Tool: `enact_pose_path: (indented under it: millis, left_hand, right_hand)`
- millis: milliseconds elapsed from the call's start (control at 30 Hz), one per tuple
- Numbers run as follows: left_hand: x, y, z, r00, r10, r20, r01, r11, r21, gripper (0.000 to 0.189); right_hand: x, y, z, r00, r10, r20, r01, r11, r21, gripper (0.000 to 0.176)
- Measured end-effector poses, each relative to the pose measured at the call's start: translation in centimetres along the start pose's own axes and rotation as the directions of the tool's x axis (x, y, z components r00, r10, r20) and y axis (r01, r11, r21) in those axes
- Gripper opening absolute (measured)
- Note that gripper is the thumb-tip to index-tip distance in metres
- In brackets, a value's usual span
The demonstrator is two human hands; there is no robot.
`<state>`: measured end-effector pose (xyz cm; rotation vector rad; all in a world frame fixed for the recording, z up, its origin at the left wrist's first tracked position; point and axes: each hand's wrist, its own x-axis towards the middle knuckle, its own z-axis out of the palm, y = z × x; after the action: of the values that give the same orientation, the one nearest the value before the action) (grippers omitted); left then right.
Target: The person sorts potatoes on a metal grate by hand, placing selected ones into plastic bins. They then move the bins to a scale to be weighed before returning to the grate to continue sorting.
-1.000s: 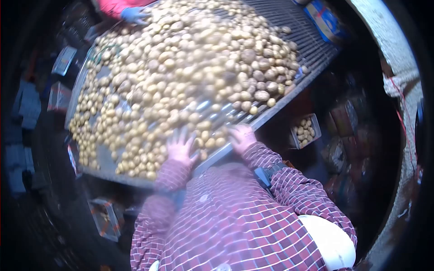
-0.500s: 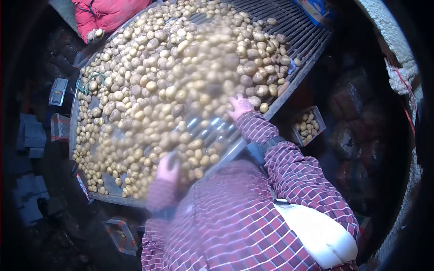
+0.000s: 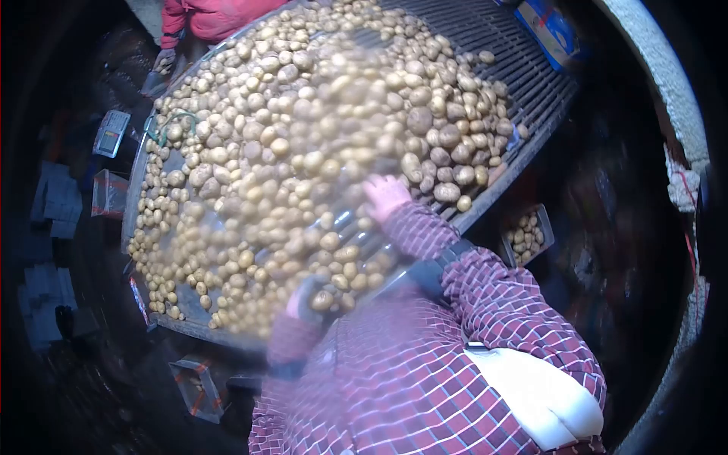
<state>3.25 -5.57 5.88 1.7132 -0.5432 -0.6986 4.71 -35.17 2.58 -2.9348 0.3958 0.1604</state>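
A broad heap of potatoes (image 3: 250, 129) covers a slatted sorting table (image 3: 523, 83). My right hand (image 3: 387, 196) lies over the potatoes near the table's near right edge, its fingers stretched out and apart. Close to the near edge is my left hand (image 3: 302, 302), smeared and partly hazy, right beside a potato (image 3: 322, 301) that it seems to touch. Whether its fingers grip that potato cannot be made out. Bare slats show between the two hands, and a blurred patch hides detail in the middle of the heap.
Across the table stands a person in a red jacket (image 3: 227, 17). A scale (image 3: 111, 133) and a clear box (image 3: 111, 193) are at the left. Potatoes fill a small container (image 3: 527, 236) at the right. Another clear box (image 3: 197, 388) sits low left. A blue carton (image 3: 550, 32) rests at the far right.
My right hand has shifted left across the potatoes, towards me. My left hand has moved right and nearer my body, beside a potato. The other person's arm is more in view.
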Motion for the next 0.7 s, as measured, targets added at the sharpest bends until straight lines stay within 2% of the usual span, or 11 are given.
enact_pose_path:
  millis: [33,100,233,333,433,467,500,533,600,633,700]
  left_hand:
    - [-0.3,0.1,-0.4,0.995,-0.097,0.010,0.097,0.994,-0.052,0.049]
    - [-0.1,-1.7,-1.1,0.976,0.218,-0.023,-0.203,0.940,0.272,0.044]
    - [0.6,-2.8,-1.0,0.905,0.420,0.070,-0.413,0.828,0.380,0.030]
    - [0.2,-3.9,-0.9,0.979,0.204,-0.026,-0.202,0.978,0.055,0.026]
    - [0.6,-3.8,-1.7,0.987,0.155,-0.050,-0.158,0.984,-0.086,0.043]
    - [0.7,-2.0,-0.9,0.992,-0.102,-0.070,0.056,0.875,-0.481,0.046]
    - [0.6,-2.0,-0.8,0.993,-0.115,0.017,0.102,0.788,-0.607,0.046]
    - [0.6,-2.0,-0.8,0.986,-0.127,0.105,0.163,0.680,-0.714,0.047]
    - [1.1,-2.3,-0.6,0.947,-0.187,0.262,0.319,0.439,-0.840,0.048]
    - [1.4,-2.1,-0.4,0.912,-0.232,0.338,0.398,0.303,-0.866,0.048]
    - [0.6,-1.6,-0.9,0.974,-0.126,0.187,0.211,0.798,-0.564,0.047]
  right_hand:
    - [0.2,-0.7,-1.8,0.997,0.009,0.071,-0.011,1.000,0.028,0.030]
    - [0.0,-2.0,-5.2,0.975,0.035,0.218,-0.053,0.996,0.078,0.027]
    - [5.3,0.6,-4.7,0.976,-0.143,-0.164,0.108,0.973,-0.204,0.022]
    - [9.1,0.2,-2.2,0.998,-0.054,-0.032,0.036,0.912,-0.408,0.028]
    - [6.3,-1.8,-5.6,0.995,-0.032,-0.096,0.029,0.999,-0.033,0.029]
    - [5.5,-1.1,-3.5,0.974,-0.129,-0.186,0.151,0.983,0.109,0.038]
    - [3.8,-3.0,-6.2,0.978,-0.154,0.138,0.081,0.901,0.427,0.036]
    - [3.5,-2.7,-5.2,0.818,-0.575,-0.012,0.554,0.782,0.284,0.033]
    - [4.3,-2.7,-3.8,0.689,-0.718,-0.098,0.724,0.677,0.133,0.029]
    - [6.2,-3.9,-3.9,0.862,-0.498,-0.098,0.508,0.840,0.192,0.028]
    - [9.4,-6.2,-3.3,0.982,-0.187,-0.027,0.189,0.967,0.170,0.029]
